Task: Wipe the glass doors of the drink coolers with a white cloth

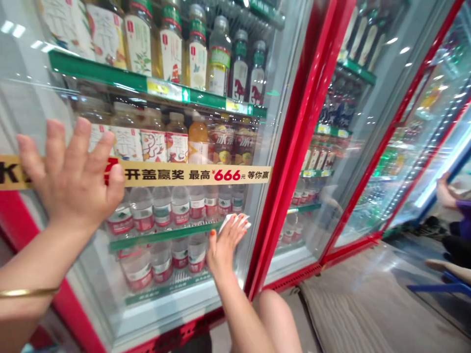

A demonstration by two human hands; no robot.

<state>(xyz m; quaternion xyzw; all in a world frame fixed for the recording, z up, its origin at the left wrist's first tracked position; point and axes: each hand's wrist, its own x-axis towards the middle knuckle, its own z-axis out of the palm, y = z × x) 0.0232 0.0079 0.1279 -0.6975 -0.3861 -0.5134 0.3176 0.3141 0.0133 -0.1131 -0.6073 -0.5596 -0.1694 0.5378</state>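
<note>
At six o'clock, the glass door [253, 147] seems mid-wipe, tissue [247, 225] pinned beneath the flattened right hand [224, 247]; at nine, the left hand [75, 181] is splayed, empty.

White cloth or tissue [247, 224], thin, crumpled; mostly hidden under fingers of right hand [226, 245], edges poking out past fingertips, at lower right of glass door [169, 193]. Door upright, clear, pale-framed, with light reflections at upper left. Yellow strip [191, 175] with black and red lettering runs across door, partly covered by left hand [73, 171].
</note>
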